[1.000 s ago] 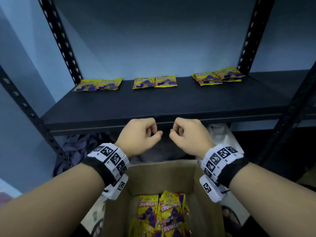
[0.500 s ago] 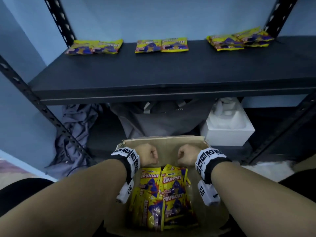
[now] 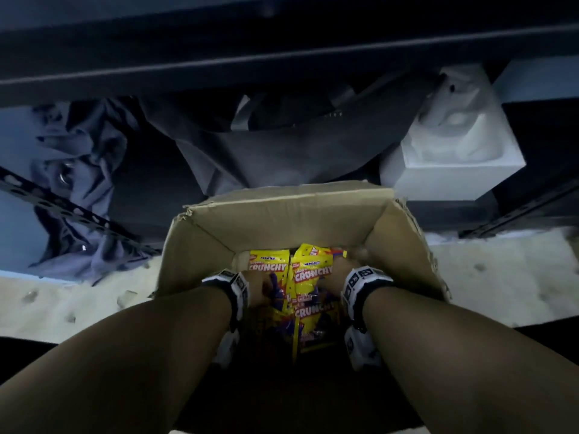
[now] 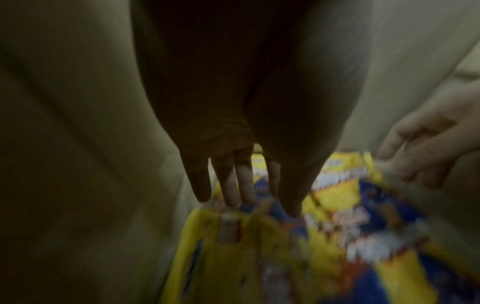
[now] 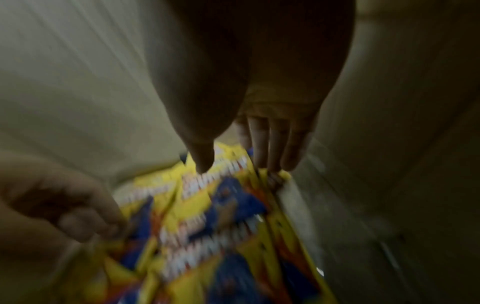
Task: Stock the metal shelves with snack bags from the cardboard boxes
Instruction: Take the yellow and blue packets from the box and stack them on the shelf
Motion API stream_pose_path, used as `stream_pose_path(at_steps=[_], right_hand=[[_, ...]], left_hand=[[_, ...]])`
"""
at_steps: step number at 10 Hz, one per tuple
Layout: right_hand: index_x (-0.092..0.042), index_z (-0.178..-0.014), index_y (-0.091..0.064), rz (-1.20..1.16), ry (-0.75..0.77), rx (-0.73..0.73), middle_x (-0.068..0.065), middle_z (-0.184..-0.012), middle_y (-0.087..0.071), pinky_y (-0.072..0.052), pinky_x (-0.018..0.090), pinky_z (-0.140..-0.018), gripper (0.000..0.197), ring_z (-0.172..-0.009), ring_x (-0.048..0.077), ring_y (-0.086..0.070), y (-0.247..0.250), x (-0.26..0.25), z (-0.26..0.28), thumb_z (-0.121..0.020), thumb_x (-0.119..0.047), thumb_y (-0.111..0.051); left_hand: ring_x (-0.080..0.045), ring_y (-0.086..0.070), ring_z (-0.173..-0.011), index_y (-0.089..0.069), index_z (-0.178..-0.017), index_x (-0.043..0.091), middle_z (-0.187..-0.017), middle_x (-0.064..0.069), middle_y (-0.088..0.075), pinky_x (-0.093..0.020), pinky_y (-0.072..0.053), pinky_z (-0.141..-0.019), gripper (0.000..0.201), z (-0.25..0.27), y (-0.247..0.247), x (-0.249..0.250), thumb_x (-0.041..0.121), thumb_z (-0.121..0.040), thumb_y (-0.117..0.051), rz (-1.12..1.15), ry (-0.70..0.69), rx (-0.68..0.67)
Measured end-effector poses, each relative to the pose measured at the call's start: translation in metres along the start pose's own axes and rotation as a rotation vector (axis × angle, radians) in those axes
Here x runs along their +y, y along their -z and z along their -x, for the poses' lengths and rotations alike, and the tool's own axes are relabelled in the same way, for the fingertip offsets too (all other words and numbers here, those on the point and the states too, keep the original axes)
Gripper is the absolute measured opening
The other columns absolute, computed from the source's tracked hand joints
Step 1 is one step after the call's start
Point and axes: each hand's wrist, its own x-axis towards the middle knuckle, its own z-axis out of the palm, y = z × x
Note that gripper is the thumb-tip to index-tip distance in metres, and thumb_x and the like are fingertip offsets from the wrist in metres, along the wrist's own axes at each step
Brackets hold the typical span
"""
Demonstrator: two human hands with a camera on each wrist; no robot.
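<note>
Both hands are down inside the cardboard box [image 3: 283, 214], which sits on the floor in front of the metal shelf [image 3: 282, 62]. The left hand [image 4: 233, 164] has its fingers straight and spread, tips just over the yellow snack bags [image 3: 308, 289] (wrist view blurred; contact not clear). The right hand [image 5: 262, 131] likewise has straight fingers pointing down, thumb apart from them, tips at the top edge of the bags near the right wall of the box; neither hand is closed on a bag. The bags stand packed upright in the box, "CRUNCHY" legible on several. Under the shelf behind the box: crumpled grey cloth [image 3: 78, 170], a dark bag [image 3: 282, 145], a white foam block [image 3: 454, 145].
</note>
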Motion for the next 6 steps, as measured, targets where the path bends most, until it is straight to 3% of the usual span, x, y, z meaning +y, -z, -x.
stream_pose_path(at_steps=[1, 2, 3, 4, 5, 6], right_hand=[[-0.018, -0.104, -0.058, -0.046, -0.014, -0.019, 0.009, -0.109, -0.065, -0.052, 0.032, -0.083, 0.045, -0.104, 0.032, -0.067, -0.019, 0.009, -0.008, -0.080, -0.054, -0.068], [-0.016, -0.128, -0.059, -0.109, -0.021, -0.059, 0.011, -0.133, -0.058, -0.047, 0.032, -0.094, 0.045, -0.127, 0.033, -0.058, -0.032, 0.011, -0.018, -0.089, -0.035, -0.073], [-0.010, -0.138, -0.056, -0.094, -0.003, -0.094, 0.004, -0.133, -0.060, -0.046, 0.028, -0.092, 0.042, -0.123, 0.029, -0.059, -0.029, 0.010, -0.021, -0.102, -0.030, -0.063], [-0.019, -0.131, -0.058, -0.114, -0.046, -0.037, 0.005, -0.131, -0.058, -0.043, 0.031, -0.096, 0.033, -0.124, 0.025, -0.056, -0.025, 0.006, -0.016, -0.101, -0.031, -0.062], [-0.034, -0.076, -0.037, -0.138, -0.048, -0.036, -0.008, -0.089, -0.047, -0.036, 0.029, -0.084, 0.035, -0.103, 0.016, -0.046, -0.026, 0.005, -0.016, -0.100, -0.036, -0.063], [-0.019, -0.083, -0.054, -0.203, -0.111, -0.102, -0.003, -0.091, -0.065, -0.053, 0.037, -0.090, 0.041, -0.099, 0.021, -0.065, -0.052, 0.023, -0.061, -0.080, -0.058, -0.068]], left_hand=[[-0.025, -0.062, -0.107, -0.067, -0.126, 0.003, -0.118, -0.006, -0.067, -0.017, -0.041, -0.078, 0.032, -0.011, -0.024, -0.015, 0.022, -0.102, -0.062, 0.039, 0.009, -0.033], [-0.024, -0.060, -0.099, -0.070, -0.123, 0.002, -0.114, -0.011, -0.068, -0.020, -0.040, -0.076, 0.033, -0.010, -0.021, -0.015, 0.026, -0.101, -0.063, 0.110, 0.083, -0.083], [-0.020, -0.051, -0.088, -0.072, -0.115, -0.002, -0.101, -0.009, -0.060, -0.024, -0.038, -0.065, 0.035, -0.008, -0.021, -0.013, 0.029, -0.103, -0.060, 0.083, 0.083, -0.079], [-0.020, -0.055, -0.090, -0.074, -0.115, 0.002, -0.102, -0.004, -0.061, -0.023, -0.045, -0.073, 0.030, -0.009, -0.024, -0.015, 0.025, -0.101, -0.062, 0.080, 0.112, -0.081], [-0.023, -0.064, -0.092, -0.076, -0.106, 0.002, -0.100, -0.007, -0.068, -0.034, -0.053, -0.089, 0.025, -0.007, -0.022, -0.012, 0.022, -0.099, -0.063, 0.087, 0.095, -0.050], [-0.014, -0.056, -0.081, -0.072, -0.101, 0.001, -0.083, 0.000, -0.058, -0.023, -0.044, -0.073, 0.022, -0.002, -0.014, -0.007, 0.018, -0.102, -0.058, 0.094, 0.116, 0.011]])
